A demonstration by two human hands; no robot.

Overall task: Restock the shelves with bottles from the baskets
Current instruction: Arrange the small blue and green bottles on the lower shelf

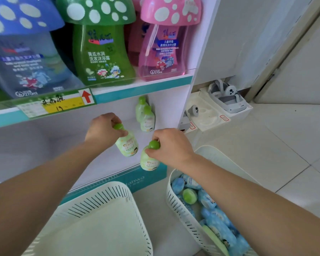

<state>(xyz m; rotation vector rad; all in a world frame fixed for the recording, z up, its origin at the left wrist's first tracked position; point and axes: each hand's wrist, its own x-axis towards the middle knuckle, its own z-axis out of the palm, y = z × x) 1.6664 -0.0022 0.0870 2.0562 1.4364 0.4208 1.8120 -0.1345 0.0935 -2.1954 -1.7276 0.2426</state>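
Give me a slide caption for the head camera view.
Each hand, left and right, carries a green bottle toward the lower shelf.

The white lower shelf point(44, 145) carries two pale green bottles point(146, 115) at its one o'clock corner. The upper shelf point(137, 85) holds blue, green and pink mushroom-capped bottles point(103, 52).

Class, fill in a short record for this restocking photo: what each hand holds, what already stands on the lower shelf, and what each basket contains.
Left hand: grips a green bottle by its cap
Right hand: grips another green bottle by its cap
Lower shelf: two green bottles at the back right
Left basket: no bottles visible
Right basket: mostly blue bottles, a few green
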